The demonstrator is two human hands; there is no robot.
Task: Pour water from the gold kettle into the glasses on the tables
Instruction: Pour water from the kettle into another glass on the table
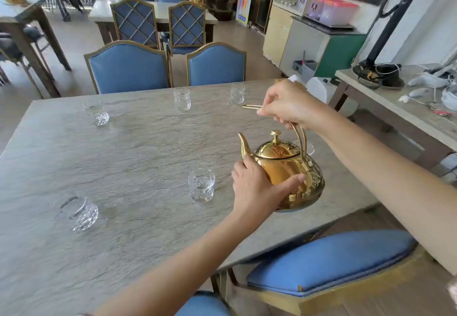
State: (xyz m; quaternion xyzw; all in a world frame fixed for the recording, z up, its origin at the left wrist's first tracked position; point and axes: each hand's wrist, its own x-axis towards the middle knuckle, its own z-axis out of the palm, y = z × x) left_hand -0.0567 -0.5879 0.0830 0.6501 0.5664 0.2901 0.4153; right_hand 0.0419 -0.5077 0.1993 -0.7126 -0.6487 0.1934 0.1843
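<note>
Right hand (288,104) closed around the top of the tall loop handle of the gold kettle (286,169); left hand (257,187) cupped against the kettle's near side, thumb across the belly, fingers up by the base of the spout. Kettle upright above the right part of a grey, stone-patterned table (123,167), near its right edge; whether resting on the top or just off it, hard to tell.

Glasses scattered around the kettle: one (201,184) just left of it, with a little clear liquid in the bottom; another (78,210) further left, near the front; three along the far side (95,112) (182,98) (238,93); the rim of a sixth (310,148) half hidden behind the kettle.

Two blue padded chairs (128,67) (217,64) beyond the kettle at the far edge, a third (329,263) just in front and below. More tables and blue chairs further back. A second table (395,113) to the kettle's right, cluttered with cables and the base of a standing fan.

Kettle polished and mirror-bright, round-bodied, embossed band low on the belly, domed lid with a small knob, curved spout pointing left and away.
</note>
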